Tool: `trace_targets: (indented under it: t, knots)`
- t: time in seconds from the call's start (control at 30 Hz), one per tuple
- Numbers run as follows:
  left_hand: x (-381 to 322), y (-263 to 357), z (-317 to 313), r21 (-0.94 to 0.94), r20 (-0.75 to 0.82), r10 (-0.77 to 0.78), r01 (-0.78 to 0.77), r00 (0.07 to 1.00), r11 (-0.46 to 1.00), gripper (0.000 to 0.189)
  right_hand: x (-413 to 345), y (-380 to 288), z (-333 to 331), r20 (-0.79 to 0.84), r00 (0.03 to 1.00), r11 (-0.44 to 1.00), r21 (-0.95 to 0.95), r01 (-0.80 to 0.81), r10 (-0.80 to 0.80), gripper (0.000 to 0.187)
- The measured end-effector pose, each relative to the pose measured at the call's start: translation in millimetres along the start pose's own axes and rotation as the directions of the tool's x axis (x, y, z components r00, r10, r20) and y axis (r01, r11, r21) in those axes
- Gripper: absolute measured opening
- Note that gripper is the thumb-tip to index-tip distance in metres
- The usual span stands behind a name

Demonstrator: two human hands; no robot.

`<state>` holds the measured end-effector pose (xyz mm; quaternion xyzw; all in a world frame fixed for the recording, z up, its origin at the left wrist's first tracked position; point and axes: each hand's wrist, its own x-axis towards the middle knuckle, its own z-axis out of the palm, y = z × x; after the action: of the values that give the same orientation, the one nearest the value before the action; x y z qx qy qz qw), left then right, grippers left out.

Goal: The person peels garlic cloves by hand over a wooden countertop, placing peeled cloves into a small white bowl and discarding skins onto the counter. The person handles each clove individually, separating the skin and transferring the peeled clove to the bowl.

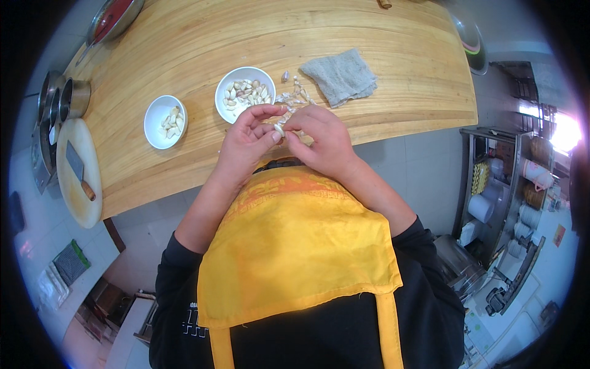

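My left hand [253, 136] grips a pale garlic clove [279, 130] between thumb and fingers at the wooden table's near edge. The fingertips of my right hand [318, 133] meet the clove from the other side. Just beyond my left hand, a white bowl [221, 100] holds many cloves, some with skin on. A smaller white bowl [152, 124] with several peeled cloves stands further left. Papery garlic skins [299, 94] lie behind my hands, with an unpeeled clove [285, 76] beside them.
A folded grey cloth [341, 77] lies right of the skins. At the left edge, a cleaver [75, 159] rests on a round cutting board [94, 184] near metal pots [76, 99]. A metal basin [126, 18] with red contents sits at the far left corner.
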<state>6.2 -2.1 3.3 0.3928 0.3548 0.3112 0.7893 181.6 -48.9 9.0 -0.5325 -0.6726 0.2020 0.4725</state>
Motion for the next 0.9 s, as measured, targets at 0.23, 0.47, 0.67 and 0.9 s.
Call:
trace_targets:
  t: [0.23,0.47,0.67,0.9]
  knots:
    - [-0.5,1.7,1.1,0.020,0.030,0.001,-0.001,1.000,1.000,0.046,-1.9,7.1,2.6,-0.006,0.998,0.998,-0.011,-0.064,0.064,0.011]
    - [-5.6,8.7,0.1,-0.131,0.127,-0.053,0.070,0.991,0.989,0.050,-3.1,16.1,4.6,-0.071,0.984,0.982,-0.077,-0.170,0.165,0.010]
    - [-1.0,8.4,-8.2,-0.106,0.130,-0.083,0.097,0.988,0.990,0.057,1.0,14.8,6.6,-0.061,0.987,0.983,-0.105,-0.152,0.146,0.017]
    - [0.8,-0.5,-10.9,0.098,0.116,-0.091,0.080,0.989,0.992,0.058,-2.8,16.3,14.9,0.031,0.983,0.982,-0.047,-0.180,0.182,0.012]
